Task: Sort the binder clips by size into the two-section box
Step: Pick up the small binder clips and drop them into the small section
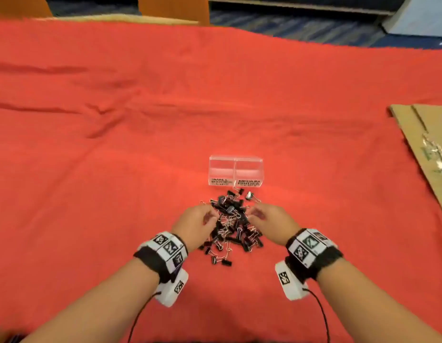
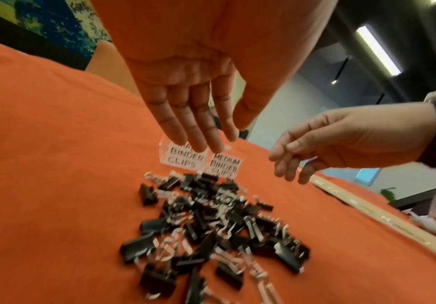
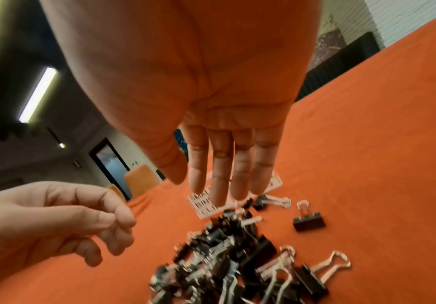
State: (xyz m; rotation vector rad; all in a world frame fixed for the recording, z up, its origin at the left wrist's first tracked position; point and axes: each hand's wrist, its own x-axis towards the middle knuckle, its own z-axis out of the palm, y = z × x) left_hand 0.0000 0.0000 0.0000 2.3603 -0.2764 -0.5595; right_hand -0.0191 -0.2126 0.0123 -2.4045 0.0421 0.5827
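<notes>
Binder clips (image 1: 230,226) are black w/ silver wire handles. The box (image 1: 236,173) is clear, w/ white labels in black letters. The cloth (image 1: 140,120) is red-orange, plain. Wristbands (image 1: 163,253) are black, w/ white blocks carrying black-and-white square patterns. The cardboard (image 1: 423,142) at right is brown. The chairs (image 1: 173,8) behind are orange; the floor approx. dark blue.

- Two-section box (image 1: 236,173) stood on the worktop (image 1: 116,144), near the middle.
- Pile of binder clips (image 1: 231,225) lay on the worktop just before the box, its far edge almost touching the box front.
- Left hand (image 1: 195,222) hung over the pile's left edge, right hand (image 1: 272,220) over its right edge.
- Cardboard sheet (image 1: 423,144) lay at the worktop's right edge, well apart from the box.
</notes>
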